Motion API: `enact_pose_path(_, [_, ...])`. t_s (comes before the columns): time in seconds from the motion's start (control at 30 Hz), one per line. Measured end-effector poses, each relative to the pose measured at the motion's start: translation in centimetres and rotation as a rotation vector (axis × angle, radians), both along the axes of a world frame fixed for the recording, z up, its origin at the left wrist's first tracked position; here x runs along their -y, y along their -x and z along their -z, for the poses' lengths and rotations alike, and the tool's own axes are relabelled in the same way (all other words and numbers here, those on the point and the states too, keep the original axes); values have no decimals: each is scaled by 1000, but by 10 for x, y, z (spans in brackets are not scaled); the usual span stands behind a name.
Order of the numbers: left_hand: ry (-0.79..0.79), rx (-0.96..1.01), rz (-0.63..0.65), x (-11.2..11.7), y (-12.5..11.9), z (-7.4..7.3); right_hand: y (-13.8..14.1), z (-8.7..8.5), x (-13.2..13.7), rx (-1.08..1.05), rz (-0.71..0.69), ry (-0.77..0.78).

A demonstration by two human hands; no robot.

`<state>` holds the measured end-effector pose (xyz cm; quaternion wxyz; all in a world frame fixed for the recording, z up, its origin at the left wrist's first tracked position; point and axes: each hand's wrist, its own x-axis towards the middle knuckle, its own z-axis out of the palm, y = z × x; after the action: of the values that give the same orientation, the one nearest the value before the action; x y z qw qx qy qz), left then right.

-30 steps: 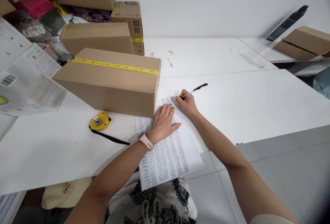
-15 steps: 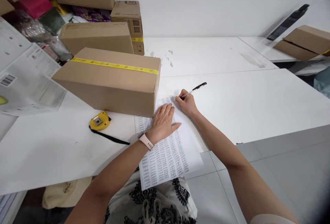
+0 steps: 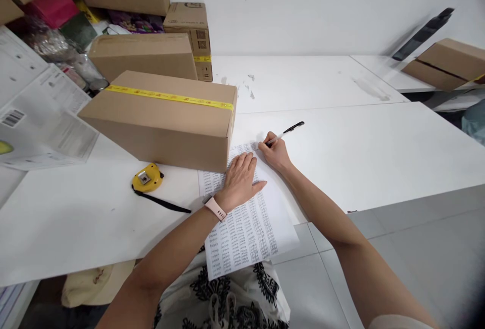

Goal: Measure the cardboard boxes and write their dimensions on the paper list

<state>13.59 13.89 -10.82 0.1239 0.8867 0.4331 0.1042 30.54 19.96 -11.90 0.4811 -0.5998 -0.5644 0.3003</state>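
A printed sheet (image 3: 248, 223) full of small rows of text lies on the white table (image 3: 359, 152) and hangs over its near edge. My left hand (image 3: 239, 180) rests flat on the sheet with fingers stretched out, a pink watch on the wrist. My right hand (image 3: 276, 151) is closed on a pen (image 3: 285, 132) with a black cap end, its tip on the top of the sheet. A brown cardboard box (image 3: 162, 116) sealed with yellow tape stands just left of both hands, touching the sheet's top corner.
A yellow tape measure (image 3: 147, 178) with a black strap lies left of the sheet. More cardboard boxes (image 3: 144, 53) and clutter are stacked at the back left. Printed papers (image 3: 41, 122) lie at far left. Another box (image 3: 445, 63) sits at the far right.
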Motion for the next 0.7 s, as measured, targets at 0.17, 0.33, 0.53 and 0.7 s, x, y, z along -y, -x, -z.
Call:
enact_pose_path(0.17, [-10, 8, 2, 0, 0, 1, 1, 3, -1, 4, 19, 6])
enact_pose_path(0.33, [-11, 12, 1, -1, 1, 3, -9, 7, -5, 67, 12, -125])
enact_pose_path(0.53, [-14, 13, 8, -1, 1, 2, -47, 14, -15, 507, -43, -194])
enact_pose_path(0.7, [-8, 6, 10, -1, 2, 2, -59, 24, -21, 675, -18, -190])
